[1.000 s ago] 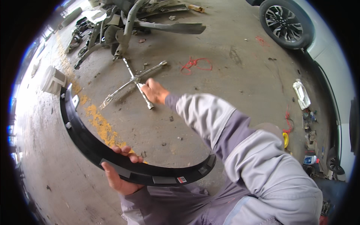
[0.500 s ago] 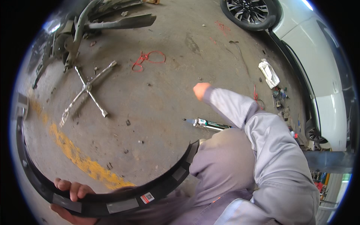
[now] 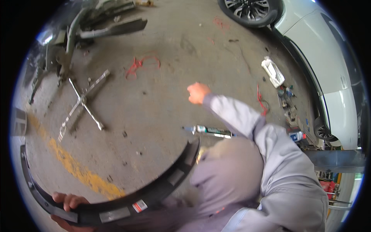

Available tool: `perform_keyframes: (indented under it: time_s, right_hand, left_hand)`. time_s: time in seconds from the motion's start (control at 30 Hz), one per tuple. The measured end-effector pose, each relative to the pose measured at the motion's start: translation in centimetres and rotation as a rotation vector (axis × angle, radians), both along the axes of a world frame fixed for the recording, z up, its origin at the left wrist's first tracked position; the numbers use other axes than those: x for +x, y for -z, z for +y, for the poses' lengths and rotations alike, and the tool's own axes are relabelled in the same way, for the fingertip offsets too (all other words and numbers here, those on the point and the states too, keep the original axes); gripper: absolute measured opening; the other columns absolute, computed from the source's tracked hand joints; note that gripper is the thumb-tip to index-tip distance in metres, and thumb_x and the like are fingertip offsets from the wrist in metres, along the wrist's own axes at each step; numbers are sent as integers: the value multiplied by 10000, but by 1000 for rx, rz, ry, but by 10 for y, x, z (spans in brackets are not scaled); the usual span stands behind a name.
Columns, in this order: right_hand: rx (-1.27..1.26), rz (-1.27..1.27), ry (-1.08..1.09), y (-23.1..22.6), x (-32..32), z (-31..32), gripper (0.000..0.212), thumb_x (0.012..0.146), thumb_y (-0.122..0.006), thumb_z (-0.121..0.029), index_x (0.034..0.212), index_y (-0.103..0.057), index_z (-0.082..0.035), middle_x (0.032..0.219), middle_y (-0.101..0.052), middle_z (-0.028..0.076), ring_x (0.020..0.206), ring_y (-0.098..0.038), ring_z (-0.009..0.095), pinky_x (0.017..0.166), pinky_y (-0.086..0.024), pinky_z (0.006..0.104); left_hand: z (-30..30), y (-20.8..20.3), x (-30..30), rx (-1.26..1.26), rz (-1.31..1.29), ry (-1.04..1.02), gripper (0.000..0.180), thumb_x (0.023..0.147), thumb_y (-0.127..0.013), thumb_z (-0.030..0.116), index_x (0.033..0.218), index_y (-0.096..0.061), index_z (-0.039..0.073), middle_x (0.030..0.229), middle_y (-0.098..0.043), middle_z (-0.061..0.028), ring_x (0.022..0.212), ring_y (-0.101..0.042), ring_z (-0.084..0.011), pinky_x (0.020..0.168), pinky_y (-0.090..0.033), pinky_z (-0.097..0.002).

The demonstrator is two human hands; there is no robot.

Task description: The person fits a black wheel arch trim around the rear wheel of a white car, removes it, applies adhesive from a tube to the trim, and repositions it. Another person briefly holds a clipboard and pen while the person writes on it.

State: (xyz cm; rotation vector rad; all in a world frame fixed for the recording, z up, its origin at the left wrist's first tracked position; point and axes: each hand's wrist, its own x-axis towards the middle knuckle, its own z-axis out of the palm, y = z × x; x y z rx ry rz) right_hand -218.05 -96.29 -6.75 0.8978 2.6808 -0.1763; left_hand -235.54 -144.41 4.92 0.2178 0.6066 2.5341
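Note:
A long curved black wheel arch trim (image 3: 154,189) lies across my lap, with grey pads and a small red-and-white label along its inner side. My left hand (image 3: 69,205) grips its lower left stretch, fingers over the edge and thumb beneath. Out over the floor, my right hand (image 3: 198,93) has its fingers curled in; whatever they may hold is hidden. Below that forearm, beside my bent knee (image 3: 232,166), is a sealant cartridge (image 3: 210,130) with a nozzle pointing left. My knee covers part of the trim's right end.
A chrome four-way lug wrench (image 3: 82,99) and a red cord (image 3: 135,66) lie on the concrete floor. Removed car parts (image 3: 112,31) are heaped at the far left. A white car (image 3: 317,46) stands at the right, with a white package (image 3: 273,72) and scattered tools (image 3: 286,98) alongside.
My right hand has moved a little left and slightly nearer. The trim's right end has shifted left and up a little, still in my left hand. The whole view has shifted slightly.

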Motion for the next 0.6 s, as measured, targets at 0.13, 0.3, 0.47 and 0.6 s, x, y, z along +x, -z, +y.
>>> perform_keyframes:
  time_s: [0.13,0.3,0.47,0.6]
  right_hand:
    - [-79,571,243,-2,6,23,313,822,-694,-352,888,-660,-48,886,-701,175,770,-667,364,685,-527,437]
    - [-83,1208,64,-48,28,-1,326,838,-701,-368,898,-644,-52,797,-691,167,710,-660,368,637,-520,442]
    - [-59,541,209,43,25,-11,352,844,-682,-397,926,-631,-58,861,-689,192,825,-658,422,703,-521,473]
    - [-199,747,401,24,39,28,389,859,-692,-407,940,-620,-33,851,-691,190,778,-666,381,699,-532,429]
  left_hand:
    - [2,-2,3,-11,-2,9,474,970,-605,220,1350,-394,32,1239,-543,-80,941,-531,-163,890,-482,-333]
    - [7,0,3,-17,53,23,457,963,-605,192,1334,-400,23,1226,-542,-74,933,-517,-155,890,-469,-333]
    - [5,-11,-1,-23,6,105,429,960,-598,159,1323,-416,20,1229,-544,-75,932,-517,-159,890,-468,-332]
    - [0,-17,4,-32,-47,109,451,953,-605,150,1339,-409,24,1230,-544,-70,937,-520,-157,902,-460,-327]
